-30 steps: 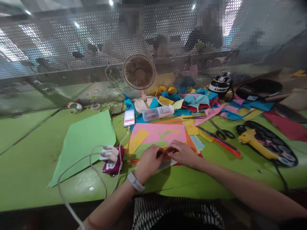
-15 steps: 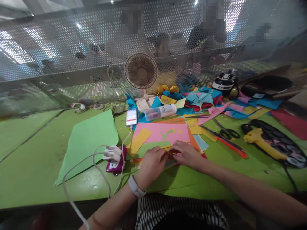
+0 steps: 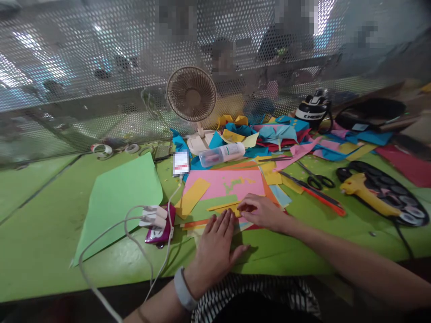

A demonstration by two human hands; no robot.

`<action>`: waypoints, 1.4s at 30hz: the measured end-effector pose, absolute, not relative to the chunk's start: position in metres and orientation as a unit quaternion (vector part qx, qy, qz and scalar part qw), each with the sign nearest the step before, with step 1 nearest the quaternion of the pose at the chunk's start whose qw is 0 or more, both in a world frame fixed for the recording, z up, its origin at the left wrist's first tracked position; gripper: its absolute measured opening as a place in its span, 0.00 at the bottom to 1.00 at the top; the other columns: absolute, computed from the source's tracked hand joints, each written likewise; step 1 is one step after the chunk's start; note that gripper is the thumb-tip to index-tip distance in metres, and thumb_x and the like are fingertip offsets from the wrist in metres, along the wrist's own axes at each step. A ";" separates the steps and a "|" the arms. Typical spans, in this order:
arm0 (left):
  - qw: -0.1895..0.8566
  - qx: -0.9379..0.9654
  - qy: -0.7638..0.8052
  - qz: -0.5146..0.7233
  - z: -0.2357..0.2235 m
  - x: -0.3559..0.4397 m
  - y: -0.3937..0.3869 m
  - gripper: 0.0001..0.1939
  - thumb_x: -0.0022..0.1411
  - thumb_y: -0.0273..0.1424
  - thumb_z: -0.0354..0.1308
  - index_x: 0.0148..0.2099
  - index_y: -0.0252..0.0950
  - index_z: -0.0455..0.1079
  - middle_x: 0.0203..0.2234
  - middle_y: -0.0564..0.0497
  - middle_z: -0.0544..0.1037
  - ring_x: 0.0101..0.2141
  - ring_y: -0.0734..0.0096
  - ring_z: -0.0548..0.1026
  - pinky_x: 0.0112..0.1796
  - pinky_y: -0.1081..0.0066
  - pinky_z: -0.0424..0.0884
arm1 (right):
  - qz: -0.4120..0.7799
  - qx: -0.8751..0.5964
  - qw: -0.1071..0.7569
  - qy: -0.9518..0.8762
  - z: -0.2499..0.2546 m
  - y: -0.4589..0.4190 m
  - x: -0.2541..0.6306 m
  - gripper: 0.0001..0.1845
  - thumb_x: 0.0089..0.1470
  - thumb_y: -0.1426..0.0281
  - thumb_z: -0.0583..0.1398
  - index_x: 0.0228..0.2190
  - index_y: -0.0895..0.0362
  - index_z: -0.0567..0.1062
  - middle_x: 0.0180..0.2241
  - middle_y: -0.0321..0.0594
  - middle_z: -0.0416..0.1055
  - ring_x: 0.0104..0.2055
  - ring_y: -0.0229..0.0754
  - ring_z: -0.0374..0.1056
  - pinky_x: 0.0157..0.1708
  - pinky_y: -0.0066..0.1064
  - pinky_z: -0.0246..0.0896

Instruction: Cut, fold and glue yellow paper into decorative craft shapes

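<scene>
My left hand (image 3: 215, 249) lies flat and open on the green table, fingers stretched forward over the near edge of a stack of coloured paper. My right hand (image 3: 264, 212) rests just right of it, fingers curled in a pinch on a small yellow paper strip (image 3: 225, 207). Under and beyond both hands lie a pink sheet (image 3: 224, 184) with yellow and green scraps on it, an orange-yellow strip (image 3: 192, 195) and an orange strip (image 3: 197, 222).
A large green sheet (image 3: 123, 197) lies left. A magenta power bank (image 3: 161, 224) with white cables sits by it. A small fan (image 3: 191, 96), a glue bottle (image 3: 222, 154), scissors (image 3: 314, 179), an orange cutter (image 3: 319, 197), a yellow glue gun (image 3: 365, 190) and paper scraps fill the right. People sit behind the perforated screen.
My left hand let go of the paper, drew back toward me and flattened open on the table. My right hand stayed pinched at the paper.
</scene>
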State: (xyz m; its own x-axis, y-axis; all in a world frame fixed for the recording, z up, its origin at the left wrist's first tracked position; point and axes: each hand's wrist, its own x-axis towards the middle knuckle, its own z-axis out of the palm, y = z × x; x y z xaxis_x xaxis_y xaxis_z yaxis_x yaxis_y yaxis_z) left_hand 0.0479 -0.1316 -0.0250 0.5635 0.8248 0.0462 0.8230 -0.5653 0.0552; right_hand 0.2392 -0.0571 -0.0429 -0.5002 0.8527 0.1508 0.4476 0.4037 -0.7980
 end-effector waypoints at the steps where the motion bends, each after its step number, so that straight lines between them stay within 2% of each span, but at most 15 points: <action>1: 0.010 0.886 0.463 0.036 -0.025 0.048 -0.131 0.36 0.62 0.51 0.38 0.63 0.29 0.52 0.60 0.38 0.58 0.59 0.55 0.57 0.55 0.54 0.57 | 0.369 -0.414 0.286 -0.781 -0.043 -0.056 0.240 0.07 0.49 0.75 0.58 0.32 0.57 0.75 0.32 0.38 0.71 0.30 0.36 0.69 0.32 0.28 0.66; 11: 0.001 0.871 0.488 0.065 -0.031 0.052 -0.128 0.39 0.60 0.54 0.39 0.62 0.30 0.55 0.59 0.38 0.60 0.59 0.52 0.56 0.55 0.53 0.56 | 0.378 -0.416 0.291 -0.774 -0.046 -0.050 0.242 0.05 0.51 0.72 0.59 0.32 0.56 0.75 0.32 0.38 0.72 0.31 0.37 0.69 0.32 0.28 0.66; 18: 0.002 0.870 0.491 0.050 -0.031 0.053 -0.127 0.39 0.60 0.55 0.38 0.60 0.29 0.58 0.59 0.39 0.61 0.59 0.52 0.56 0.55 0.53 0.56 | 0.303 -0.392 0.270 -0.825 -0.051 -0.054 0.241 0.08 0.54 0.67 0.59 0.35 0.54 0.76 0.32 0.39 0.68 0.33 0.38 0.68 0.33 0.29 0.64; 24: -0.024 0.879 0.473 0.060 -0.032 0.053 -0.133 0.39 0.61 0.54 0.38 0.64 0.30 0.50 0.60 0.40 0.58 0.60 0.54 0.54 0.57 0.55 0.53 | 0.291 -0.397 0.257 -0.832 -0.047 -0.054 0.241 0.08 0.55 0.68 0.58 0.36 0.54 0.76 0.32 0.39 0.68 0.34 0.38 0.67 0.34 0.29 0.64; 30: -0.005 0.892 0.448 0.056 -0.038 0.049 -0.136 0.42 0.60 0.55 0.38 0.66 0.33 0.41 0.62 0.42 0.53 0.61 0.57 0.51 0.58 0.56 0.49 | 0.315 -0.412 0.270 -0.811 -0.049 -0.054 0.240 0.07 0.54 0.69 0.58 0.34 0.55 0.76 0.32 0.39 0.69 0.32 0.37 0.68 0.33 0.28 0.65; 42: 0.007 0.898 0.438 0.043 -0.037 0.046 -0.125 0.41 0.60 0.55 0.38 0.65 0.31 0.46 0.62 0.41 0.53 0.61 0.56 0.52 0.58 0.56 0.51 | 0.380 -0.427 0.287 -0.768 -0.042 -0.047 0.243 0.07 0.53 0.71 0.57 0.31 0.56 0.76 0.32 0.38 0.73 0.33 0.38 0.69 0.31 0.27 0.64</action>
